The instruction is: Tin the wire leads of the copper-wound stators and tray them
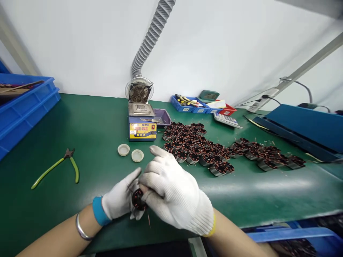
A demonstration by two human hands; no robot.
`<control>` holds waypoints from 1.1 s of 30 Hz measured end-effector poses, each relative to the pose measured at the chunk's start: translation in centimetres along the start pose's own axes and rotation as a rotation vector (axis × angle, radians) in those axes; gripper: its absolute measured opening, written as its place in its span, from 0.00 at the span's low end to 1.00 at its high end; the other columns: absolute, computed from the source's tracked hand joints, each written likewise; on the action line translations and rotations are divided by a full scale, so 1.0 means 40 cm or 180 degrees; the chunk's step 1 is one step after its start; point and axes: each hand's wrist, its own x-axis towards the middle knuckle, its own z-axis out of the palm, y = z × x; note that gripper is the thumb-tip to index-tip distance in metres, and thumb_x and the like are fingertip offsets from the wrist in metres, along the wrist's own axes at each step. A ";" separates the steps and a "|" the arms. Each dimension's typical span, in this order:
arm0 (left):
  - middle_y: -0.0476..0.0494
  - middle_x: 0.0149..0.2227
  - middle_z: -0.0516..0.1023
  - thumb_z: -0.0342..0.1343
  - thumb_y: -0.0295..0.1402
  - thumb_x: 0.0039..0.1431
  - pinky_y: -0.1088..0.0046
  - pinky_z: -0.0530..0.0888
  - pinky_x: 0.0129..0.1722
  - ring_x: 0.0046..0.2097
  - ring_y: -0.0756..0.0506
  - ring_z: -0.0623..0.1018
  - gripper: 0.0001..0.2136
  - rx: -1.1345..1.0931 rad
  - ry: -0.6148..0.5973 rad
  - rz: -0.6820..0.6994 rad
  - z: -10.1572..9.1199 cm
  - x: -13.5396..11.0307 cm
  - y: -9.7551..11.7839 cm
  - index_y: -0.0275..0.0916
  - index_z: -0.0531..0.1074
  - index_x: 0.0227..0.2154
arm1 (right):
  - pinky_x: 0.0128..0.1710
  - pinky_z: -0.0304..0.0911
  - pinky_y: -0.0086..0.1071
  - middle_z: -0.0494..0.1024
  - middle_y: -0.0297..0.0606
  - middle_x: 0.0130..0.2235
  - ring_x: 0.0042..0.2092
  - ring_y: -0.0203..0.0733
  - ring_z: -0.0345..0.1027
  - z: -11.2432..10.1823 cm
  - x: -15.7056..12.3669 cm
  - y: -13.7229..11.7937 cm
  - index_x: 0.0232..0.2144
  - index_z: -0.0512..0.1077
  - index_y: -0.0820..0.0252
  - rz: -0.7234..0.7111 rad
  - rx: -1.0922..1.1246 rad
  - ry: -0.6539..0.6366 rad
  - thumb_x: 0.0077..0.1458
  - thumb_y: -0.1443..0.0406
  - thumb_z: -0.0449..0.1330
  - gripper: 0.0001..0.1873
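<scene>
Both my hands wear white knit gloves and meet near the front edge of the green bench top [88,125]. My left hand [120,200] is closed around a small round copper-wound coil [137,199]. My right hand [174,192] pinches the same coil from the right, its forefinger stretched out toward the back. Thin wire ends stick out below the coil. A metal bracelet sits on my left wrist.
Several more wound coils [203,148] lie in a band to the right. Green-handled cutters [57,166] lie at left, two white caps [130,152] and a solder pot [142,123] with a fan and duct stand behind. Blue crates [24,107] sit at left, parts bins [199,103] and a calculator [227,119] at back.
</scene>
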 end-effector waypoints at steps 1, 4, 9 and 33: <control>0.47 0.19 0.73 0.57 0.44 0.59 0.74 0.68 0.16 0.16 0.48 0.71 0.16 0.0034 -0.0215 -0.0111 -0.001 -0.004 0.000 0.35 0.74 0.27 | 0.60 0.57 0.49 0.71 0.35 0.25 0.30 0.39 0.65 0.001 -0.003 0.005 0.27 0.73 0.59 0.0017 -0.0094 -0.0096 0.55 0.69 0.53 0.10; 0.43 0.26 0.78 0.53 0.40 0.62 0.69 0.78 0.31 0.30 0.43 0.80 0.14 -0.0410 -0.0180 0.0267 -0.008 -0.004 0.023 0.36 0.73 0.26 | 0.60 0.56 0.52 0.71 0.36 0.25 0.29 0.40 0.65 -0.005 -0.004 0.014 0.26 0.73 0.60 0.0030 -0.0257 -0.0140 0.56 0.69 0.51 0.11; 0.43 0.27 0.78 0.45 0.37 0.67 0.68 0.78 0.36 0.33 0.46 0.80 0.20 -0.0855 0.0334 0.0777 -0.026 0.025 0.044 0.37 0.68 0.20 | 0.61 0.58 0.50 0.71 0.36 0.26 0.31 0.41 0.68 -0.014 0.011 0.018 0.26 0.73 0.60 0.0006 -0.0033 -0.0100 0.56 0.70 0.52 0.11; 0.48 0.35 0.72 0.60 0.44 0.54 0.77 0.62 0.21 0.25 0.53 0.67 0.17 0.1371 0.0102 0.1114 0.013 -0.032 0.004 0.42 0.62 0.38 | 0.44 0.68 0.36 0.78 0.40 0.40 0.43 0.44 0.72 0.096 -0.145 0.128 0.37 0.76 0.58 0.2407 0.2698 0.0010 0.46 0.65 0.64 0.13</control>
